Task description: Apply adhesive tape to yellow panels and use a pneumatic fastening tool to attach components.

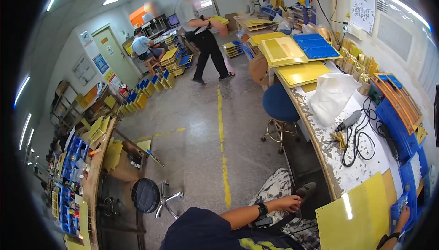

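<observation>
My left hand [290, 203] hangs above my lap, a dark watch [261, 210] on its wrist. Its fingers are curled in loosely; whatever they may hold is too small to see. At the right edge my right hand [403, 217] reaches into a blue parts bin [396, 211] holding small pieces. Those fingers point down and close together, and their tips are partly hidden. Between my two arms, a large yellow board [350, 215] lies at the near end of the workbench [315, 133], overhanging its edge.
Along the bench lie a grey corded hand tool [350, 119], a white plastic bag [331, 96], yellow boards [302, 73] and a blue ribbed panel [315, 46]. A blue stool [279, 102] and a black stool [146, 195] stand nearby. One person [196, 30] walks ahead; another [145, 48] sits farther back.
</observation>
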`<state>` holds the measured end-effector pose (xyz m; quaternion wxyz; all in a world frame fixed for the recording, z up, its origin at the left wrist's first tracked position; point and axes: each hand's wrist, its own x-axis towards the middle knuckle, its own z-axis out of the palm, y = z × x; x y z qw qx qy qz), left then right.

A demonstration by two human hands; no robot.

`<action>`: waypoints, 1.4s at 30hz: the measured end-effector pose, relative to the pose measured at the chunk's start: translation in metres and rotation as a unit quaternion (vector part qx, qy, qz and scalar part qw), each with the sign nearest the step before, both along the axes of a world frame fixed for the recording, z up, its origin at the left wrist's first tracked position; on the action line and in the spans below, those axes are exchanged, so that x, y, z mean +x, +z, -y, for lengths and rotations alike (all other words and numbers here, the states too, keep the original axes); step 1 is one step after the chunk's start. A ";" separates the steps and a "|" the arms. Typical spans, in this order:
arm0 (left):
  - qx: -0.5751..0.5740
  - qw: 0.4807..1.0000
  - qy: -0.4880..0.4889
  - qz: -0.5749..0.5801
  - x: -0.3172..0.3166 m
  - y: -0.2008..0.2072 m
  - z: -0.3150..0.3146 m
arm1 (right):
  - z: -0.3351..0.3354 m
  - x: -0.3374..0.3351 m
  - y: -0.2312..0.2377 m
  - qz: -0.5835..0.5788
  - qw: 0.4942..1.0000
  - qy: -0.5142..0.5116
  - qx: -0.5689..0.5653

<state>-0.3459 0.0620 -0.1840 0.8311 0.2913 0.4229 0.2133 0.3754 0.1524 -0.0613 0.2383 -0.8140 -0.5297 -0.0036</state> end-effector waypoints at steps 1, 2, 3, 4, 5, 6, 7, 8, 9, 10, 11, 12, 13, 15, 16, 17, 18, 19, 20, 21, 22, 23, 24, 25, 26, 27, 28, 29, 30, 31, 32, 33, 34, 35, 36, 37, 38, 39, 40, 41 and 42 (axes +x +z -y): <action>0.000 1.000 -0.001 0.001 0.001 0.000 -0.001 | 0.001 0.009 -0.001 0.001 1.000 -0.001 0.000; -0.003 1.000 -0.008 -0.014 0.002 0.009 -0.002 | 0.001 0.016 -0.004 0.014 0.999 -0.027 -0.015; -0.005 1.000 -0.013 -0.028 0.001 0.013 -0.003 | -0.001 0.015 -0.005 0.026 0.998 -0.051 -0.028; -0.003 0.999 -0.014 -0.029 0.001 0.012 -0.004 | -0.002 0.015 -0.007 0.025 0.998 -0.051 -0.027; -0.001 1.000 -0.006 -0.019 0.002 0.008 -0.001 | -0.003 0.010 -0.007 0.036 0.998 -0.052 -0.017; 0.001 1.000 0.001 -0.008 0.002 0.004 0.001 | -0.002 0.005 -0.008 0.047 0.997 -0.053 -0.006; 0.000 1.000 0.002 -0.009 0.000 -0.001 0.002 | -0.001 0.001 -0.008 0.059 0.997 -0.055 0.005; -0.005 1.000 0.004 -0.009 -0.001 -0.002 0.001 | -0.001 0.000 -0.005 0.072 0.996 -0.059 0.017; -0.010 1.000 0.006 -0.010 0.000 -0.004 -0.001 | -0.001 -0.001 -0.003 0.085 0.994 -0.062 0.030; -0.010 1.000 0.006 -0.009 0.001 -0.005 -0.001 | -0.002 -0.002 0.000 0.098 0.992 -0.065 0.043; -0.004 1.000 0.006 -0.009 0.002 -0.006 0.000 | -0.001 -0.005 0.000 0.109 0.990 -0.069 0.054; 0.002 1.000 0.007 -0.009 0.002 -0.007 0.001 | -0.001 -0.008 0.001 0.121 0.988 -0.072 0.066; 0.002 1.000 0.007 -0.010 -0.001 -0.009 0.001 | -0.002 -0.012 0.000 0.120 0.988 -0.072 0.066; -0.004 1.000 0.011 -0.004 -0.001 -0.007 0.000 | -0.003 -0.012 0.004 0.026 0.999 -0.003 -0.028; -0.004 1.000 0.012 -0.003 0.001 -0.007 0.001 | -0.002 -0.012 0.006 0.027 0.999 -0.003 -0.027; 0.000 1.000 0.007 -0.008 0.001 -0.007 0.001 | 0.000 -0.010 0.005 0.029 0.999 -0.020 0.006; 0.003 1.000 0.003 -0.012 0.001 -0.007 0.000 | 0.002 -0.009 0.003 0.031 0.998 -0.036 0.040; 0.004 1.000 0.002 -0.013 0.000 -0.007 -0.002 | 0.000 -0.010 0.000 0.031 0.998 -0.037 0.041; 0.003 1.000 -0.002 -0.006 0.002 -0.005 -0.003 | 0.004 -0.006 -0.005 0.057 0.993 -0.013 0.104; 0.003 1.000 -0.006 0.000 0.004 -0.003 -0.003 | 0.010 -0.001 -0.007 0.084 0.982 0.011 0.167; 0.001 1.000 0.002 -0.003 0.003 -0.005 0.000 | 0.003 -0.011 -0.001 0.080 0.983 0.018 0.166; -0.010 1.000 0.009 -0.002 0.001 -0.008 0.002 | -0.004 -0.020 0.008 0.034 0.998 0.005 0.051; -0.018 1.000 0.007 0.001 -0.001 -0.011 0.000 | -0.002 -0.036 0.022 -0.009 0.998 -0.017 -0.064; -0.017 1.000 0.007 -0.001 -0.001 -0.014 -0.001 | -0.004 -0.032 0.017 -0.012 0.998 -0.018 -0.063; -0.011 1.000 0.011 0.012 0.001 -0.014 0.001 | -0.001 -0.027 0.016 0.000 1.000 -0.014 -0.028; -0.005 1.000 0.017 0.025 0.001 -0.014 0.001 | 0.003 -0.024 0.015 0.012 1.000 -0.009 0.006; -0.005 1.000 0.013 0.024 0.000 -0.014 0.000 | 0.004 -0.024 0.010 0.011 1.000 -0.012 0.006; -0.009 1.000 0.011 0.007 0.000 -0.006 -0.001 | 0.002 -0.026 0.004 0.021 0.999 -0.001 0.026; -0.013 1.000 0.009 -0.010 0.000 -0.001 -0.002 | 0.001 -0.025 0.002 0.030 0.998 0.011 0.047; -0.012 1.000 0.007 -0.010 0.002 -0.004 -0.003 | 0.002 -0.023 0.002 0.031 0.998 0.009 0.047; -0.014 1.000 -0.002 -0.014 0.003 -0.006 -0.004 | 0.002 -0.020 0.002 0.019 0.999 0.003 0.028; -0.015 1.000 -0.011 -0.019 0.003 -0.007 -0.005 | 0.004 -0.018 0.002 0.008 1.000 -0.002 0.010; -0.013 1.000 -0.014 -0.021 0.004 -0.008 -0.005 | 0.004 -0.015 0.002 0.006 1.000 -0.005 0.011; -0.009 1.000 -0.011 -0.020 0.006 -0.009 -0.005 | 0.003 -0.012 0.003 0.007 1.000 0.009 0.020; -0.004 1.000 -0.014 -0.022 0.004 -0.008 -0.007 | 0.004 -0.015 0.002 0.004 0.999 0.019 0.030; 0.000 0.999 -0.021 -0.027 0.003 -0.007 -0.007 | 0.003 -0.018 0.002 0.000 0.999 0.011 0.034; -0.013 1.000 -0.005 -0.019 0.002 -0.009 -0.003 | -0.001 -0.026 0.006 0.027 0.998 0.020 0.048; -0.027 1.000 0.007 -0.013 0.004 -0.008 -0.002 | 0.000 -0.032 0.010 0.053 0.996 0.024 0.060; -0.032 0.999 0.006 -0.012 0.006 -0.007 -0.002 | 0.002 -0.039 0.013 0.052 0.996 0.026 0.061; -0.025 1.000 0.002 -0.013 0.006 -0.008 -0.002 | 0.007 -0.036 0.013 0.052 0.996 0.022 0.067; -0.022 1.000 -0.008 -0.016 0.006 -0.011 -0.002 | 0.006 -0.033 0.012 0.092 0.992 0.013 0.081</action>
